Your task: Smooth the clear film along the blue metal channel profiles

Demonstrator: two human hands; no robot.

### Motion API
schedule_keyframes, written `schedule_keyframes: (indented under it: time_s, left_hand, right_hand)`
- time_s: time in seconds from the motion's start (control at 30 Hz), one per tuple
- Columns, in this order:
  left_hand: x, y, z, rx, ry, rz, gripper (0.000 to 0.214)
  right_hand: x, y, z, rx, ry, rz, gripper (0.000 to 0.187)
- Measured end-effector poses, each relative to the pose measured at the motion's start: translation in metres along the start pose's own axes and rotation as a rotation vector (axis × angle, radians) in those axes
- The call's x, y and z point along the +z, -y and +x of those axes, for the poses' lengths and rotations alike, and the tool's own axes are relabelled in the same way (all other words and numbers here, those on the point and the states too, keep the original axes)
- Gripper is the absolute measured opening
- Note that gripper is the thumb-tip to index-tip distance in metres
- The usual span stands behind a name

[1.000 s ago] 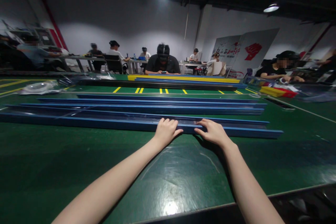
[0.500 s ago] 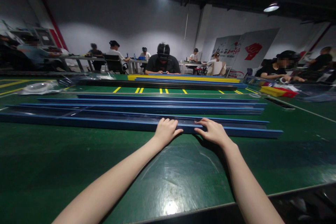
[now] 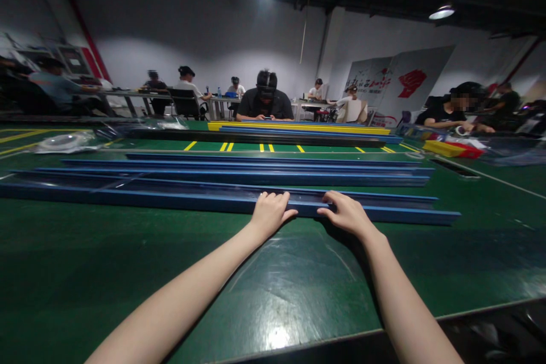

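Channel (image 3: pixel 183 201) nearest the person, blue, lies open side up on the green surface (image 3: pixel 273 278), long axis across the view; it's the datum. Left hand (image 3: pixel 269 214) sits over its near wall, fingers together and reaching into the trough, thumb pointing right along the outer face; can't tell how hard that grip bears. Right hand (image 3: pixel 347 216) is further right on the same wall: grip spread, thumb outside, fingers over the trough, wall in the gap; pad contact unclear. I'd put the holding load on the left hand, straight down, and run the right one light so the wall doesn't flex. Don't shove the channel back: a second blue channel (image 3: pixel 298 178) lies just behind it, and they close up toward its left end. Clear strip (image 3: pixel 121 182) crosses its left part; possible snag.
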State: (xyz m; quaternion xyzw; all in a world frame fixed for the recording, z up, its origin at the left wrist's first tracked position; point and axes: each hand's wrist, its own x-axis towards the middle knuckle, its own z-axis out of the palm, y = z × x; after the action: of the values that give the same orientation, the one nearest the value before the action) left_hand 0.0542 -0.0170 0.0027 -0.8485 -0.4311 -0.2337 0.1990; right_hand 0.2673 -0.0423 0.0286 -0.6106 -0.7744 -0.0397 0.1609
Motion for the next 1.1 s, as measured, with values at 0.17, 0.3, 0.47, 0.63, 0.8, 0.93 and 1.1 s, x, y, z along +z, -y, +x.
schedule_keyframes:
  time_s: [0.17, 0.3, 0.47, 0.63, 0.8, 0.93, 1.1]
  left_hand:
    - [0.001, 0.0, -0.001, -0.01, -0.017, -0.007, 0.038]
    - [0.001, 0.001, 0.0, -0.019, -0.016, -0.017, 0.038]
    - [0.001, 0.001, 0.0, -0.033, -0.014, -0.036, 0.039]
    - [0.001, 0.001, 0.0, -0.041, -0.017, -0.043, 0.038]
    - [0.001, 0.0, 0.0, -0.039, -0.029, -0.024, 0.039]
    - [0.001, 0.0, 0.0, -0.041, -0.026, -0.013, 0.039]
    - [0.001, -0.001, 0.0, -0.041, -0.03, -0.019, 0.039]
  right_hand:
    - [0.002, -0.001, 0.002, -0.013, -0.042, 0.025, 0.019]
    - [0.002, -0.002, 0.002, -0.022, -0.056, 0.038, 0.02]
    - [0.0, -0.001, 0.002, -0.021, -0.051, 0.046, 0.022]
    - [-0.001, 0.0, 0.001, -0.01, -0.043, 0.044, 0.022]
    - [0.0, 0.002, 0.0, -0.018, -0.059, 0.026, 0.02]
    - [0.004, 0.008, 0.001, -0.083, -0.098, 0.054, 0.021]
    - [0.009, 0.016, 0.004, -0.143, -0.143, 0.077, 0.016]
